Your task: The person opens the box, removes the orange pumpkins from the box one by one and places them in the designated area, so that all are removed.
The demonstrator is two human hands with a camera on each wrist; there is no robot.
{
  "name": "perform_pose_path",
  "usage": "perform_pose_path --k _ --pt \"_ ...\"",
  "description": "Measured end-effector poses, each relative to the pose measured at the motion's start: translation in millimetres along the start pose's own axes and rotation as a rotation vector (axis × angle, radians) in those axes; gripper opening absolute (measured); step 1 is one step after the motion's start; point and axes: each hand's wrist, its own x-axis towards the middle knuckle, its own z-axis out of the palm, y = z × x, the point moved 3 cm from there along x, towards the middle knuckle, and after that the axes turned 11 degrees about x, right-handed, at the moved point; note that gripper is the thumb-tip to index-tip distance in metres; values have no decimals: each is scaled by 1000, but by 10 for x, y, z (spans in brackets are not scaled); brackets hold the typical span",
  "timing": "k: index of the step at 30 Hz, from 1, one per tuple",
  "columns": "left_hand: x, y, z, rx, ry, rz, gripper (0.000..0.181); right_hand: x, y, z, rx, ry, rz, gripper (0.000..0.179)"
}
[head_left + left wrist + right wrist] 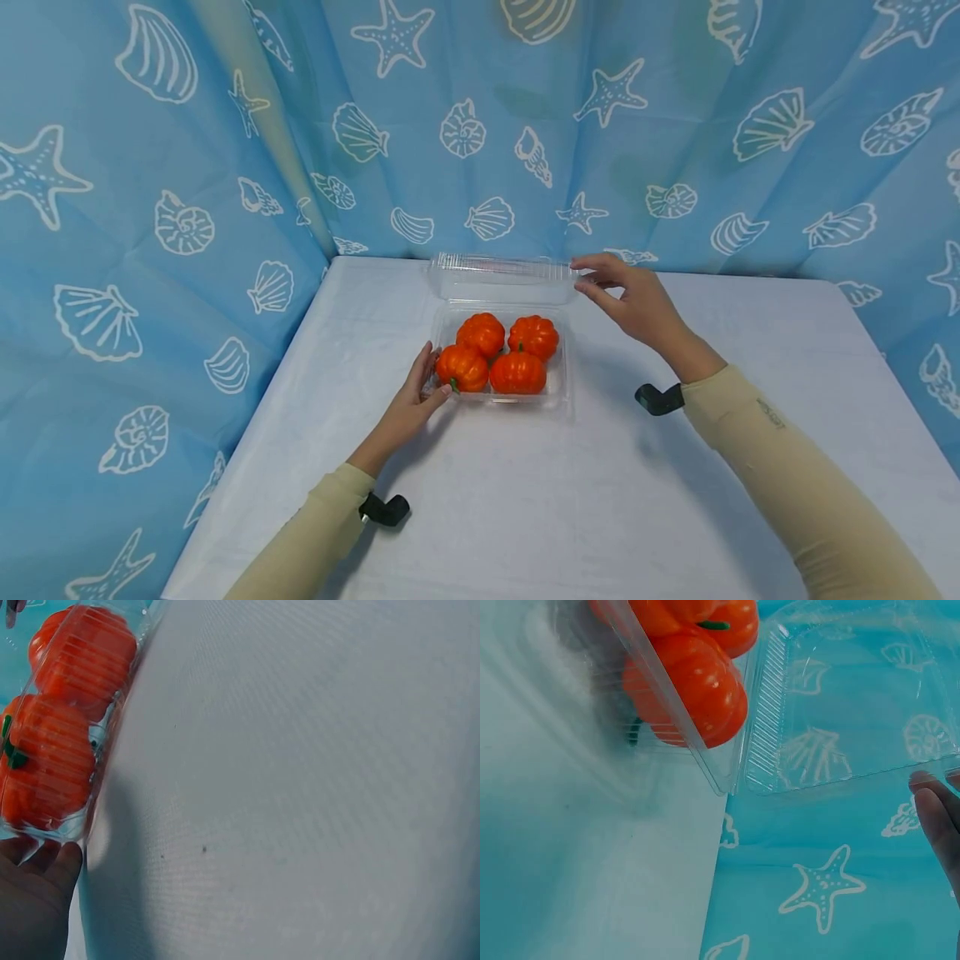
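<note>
A clear plastic clamshell box holds several small orange pumpkins with green stems, clustered together. Its hinged lid is raised at the back. My left hand holds the box's near left corner, thumb at the front and fingers along the side; in the left wrist view the fingertips meet the box's end beside a pumpkin. At the lid's right edge, my right hand pinches the plastic between thumb and fingers. The right wrist view has those fingers at the border of the see-through lid.
The box stands on a table with a white cloth, toward its far side. A blue curtain with white shells and starfish hangs behind the table and along its left. Dark wrist cameras are strapped at both sleeves.
</note>
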Motion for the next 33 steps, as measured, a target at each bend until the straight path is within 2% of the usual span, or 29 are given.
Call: perform_pose_path --k 7,8,17,24,31,33 --pt "-135 379 -102 -14 -36 -22 83 107 8 -7 -29 36 -74 24" --pt "-140 386 -102 -11 -31 -22 83 128 13 -10 -27 36 -68 24" --pt "-136 379 -104 -15 -14 -10 82 254 159 -17 -48 24 44 45" --pt "-136 360 -95 -6 -11 -21 82 366 239 89 -45 13 94 63" --pt "-23 56 -15 7 8 -16 84 414 366 158 -80 52 129 82" --pt "-16 14 -9 15 13 -16 84 426 394 174 -90 60 145 86"
